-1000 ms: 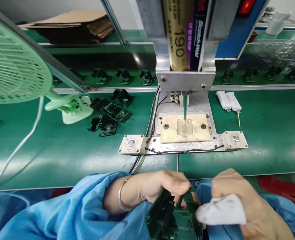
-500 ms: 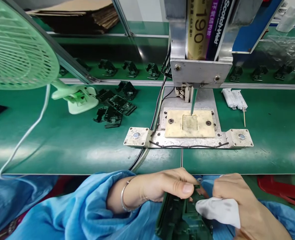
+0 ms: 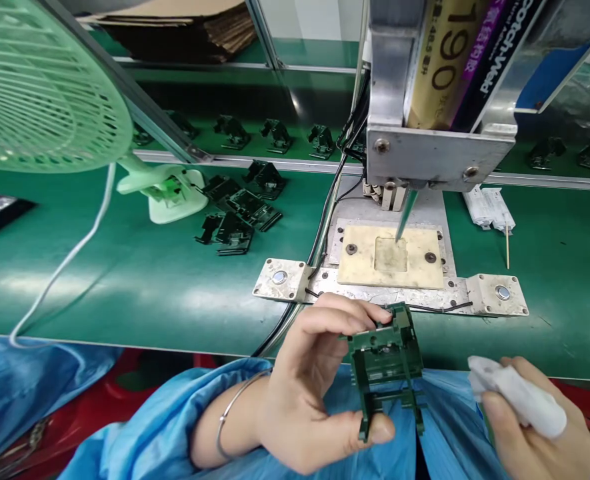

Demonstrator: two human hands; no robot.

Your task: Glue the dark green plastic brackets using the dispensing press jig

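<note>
Between the thumb and fingers of my left hand is a dark green plastic frame with an open middle, tilted up in front of the table edge. My right hand is closed around a folded white cloth at the lower right, apart from the frame. Beyond the hands stands a glue dispenser carrying a Scotch-Weld cartridge. Its thin nozzle points down at a cream fixture plate with a square recess.
Several similar dark green parts lie left of the dispenser; more stand along the back ledge. A green fan is clamped at left, its white cable crossing the table. White packets with a thin stick lie right. Button blocks flank the fixture.
My left hand has raised and turned the green frame. My right hand has moved right, taking the white cloth away from it. The view has shifted slightly.
</note>
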